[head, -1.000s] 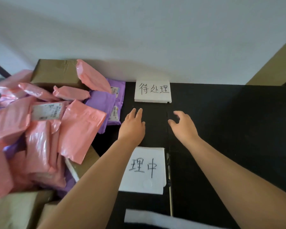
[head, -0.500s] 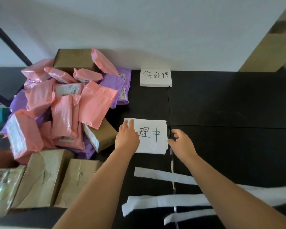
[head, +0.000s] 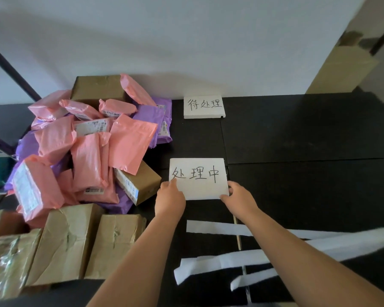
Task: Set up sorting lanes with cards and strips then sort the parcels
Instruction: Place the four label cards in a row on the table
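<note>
Parcels (head: 93,151), pink, purple and brown, pile on the left of a black desk (head: 297,134) set against a white wall (head: 186,41). Mid-desk the near card (head: 197,173) lies flat, long axis left to right, its writing upright toward the person. Left grip (head: 170,196) and right grip (head: 237,197) pinch its near corners. White strips (head: 220,262) lie nearer, rightward.

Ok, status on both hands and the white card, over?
Left hand, right hand pinch near corners of white handwritten card. Card low at black table, unreleased. Brown cardboard box close at its left; white paper strips loose nearer.
</note>
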